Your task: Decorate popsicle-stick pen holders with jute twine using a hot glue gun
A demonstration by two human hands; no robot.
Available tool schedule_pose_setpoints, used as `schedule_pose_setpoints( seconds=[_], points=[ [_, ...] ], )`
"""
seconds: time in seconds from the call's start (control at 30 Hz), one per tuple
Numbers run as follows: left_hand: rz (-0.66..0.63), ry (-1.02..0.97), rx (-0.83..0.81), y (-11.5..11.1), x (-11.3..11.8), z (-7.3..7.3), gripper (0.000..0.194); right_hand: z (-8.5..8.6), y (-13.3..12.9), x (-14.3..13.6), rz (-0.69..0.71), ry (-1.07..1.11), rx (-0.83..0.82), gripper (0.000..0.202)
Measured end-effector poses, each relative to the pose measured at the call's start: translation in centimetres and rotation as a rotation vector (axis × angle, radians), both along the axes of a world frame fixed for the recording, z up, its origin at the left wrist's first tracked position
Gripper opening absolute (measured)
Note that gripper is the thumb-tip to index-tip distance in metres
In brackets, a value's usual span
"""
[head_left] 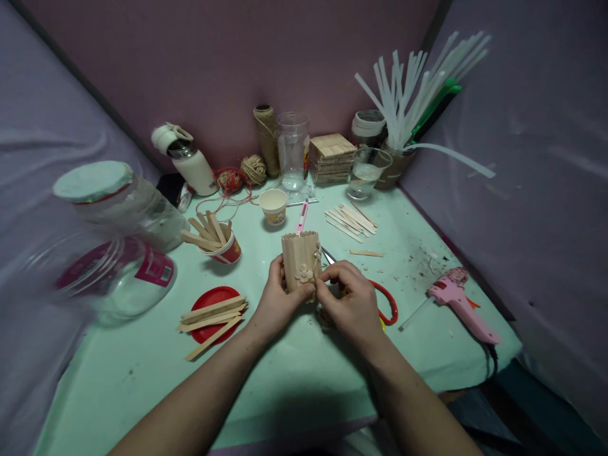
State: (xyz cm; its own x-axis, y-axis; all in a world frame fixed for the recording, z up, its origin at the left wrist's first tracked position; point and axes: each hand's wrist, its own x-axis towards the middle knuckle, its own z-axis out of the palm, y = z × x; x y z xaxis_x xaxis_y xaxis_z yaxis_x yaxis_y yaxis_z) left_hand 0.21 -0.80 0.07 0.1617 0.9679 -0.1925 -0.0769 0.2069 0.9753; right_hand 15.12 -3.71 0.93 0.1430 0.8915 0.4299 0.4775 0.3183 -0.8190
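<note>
A small upright cup made of wooden sticks [297, 253] is at the middle, with wooden flowers [304, 273] on its front and right side. My left hand [281, 294] is wrapped round the cup's left side and base, its thumb beneath the front flower. The fingers of my right hand [349, 294] are pinched together at the cup's lower right edge; what they hold, if anything, is too small to tell. Scissors with a red handle [390, 304] lie partly hidden behind my right hand. Just behind the cup is a pink cutter [303, 216].
Sticks lie on a red lid [213, 339] and stand in a paper cup [228, 250] at left. A pink glue gun [458, 301] lies at right. Loose sticks [351, 221], a white cup [273, 206], a water glass [365, 180] and jars stand or lie farther back.
</note>
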Motion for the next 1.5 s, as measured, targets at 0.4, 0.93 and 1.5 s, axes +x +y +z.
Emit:
schedule_pose_setpoints(
  seconds=[0.4,0.93,1.5],
  points=[
    [-0.022,0.000,0.022,0.0,-0.1,0.0,0.079,-0.2,0.0,0.0,-0.058,-0.025,-0.043,0.014],
    [-0.046,-0.136,-0.024,-0.2,-0.5,-1.0,0.059,-0.1,-0.6,-0.2,-0.016,-0.425,0.318,0.023],
    [-0.082,-0.150,-0.095,-0.4,-0.4,-0.4,0.060,-0.3,-0.3,0.2,0.089,-0.354,0.273,0.039]
  ],
)
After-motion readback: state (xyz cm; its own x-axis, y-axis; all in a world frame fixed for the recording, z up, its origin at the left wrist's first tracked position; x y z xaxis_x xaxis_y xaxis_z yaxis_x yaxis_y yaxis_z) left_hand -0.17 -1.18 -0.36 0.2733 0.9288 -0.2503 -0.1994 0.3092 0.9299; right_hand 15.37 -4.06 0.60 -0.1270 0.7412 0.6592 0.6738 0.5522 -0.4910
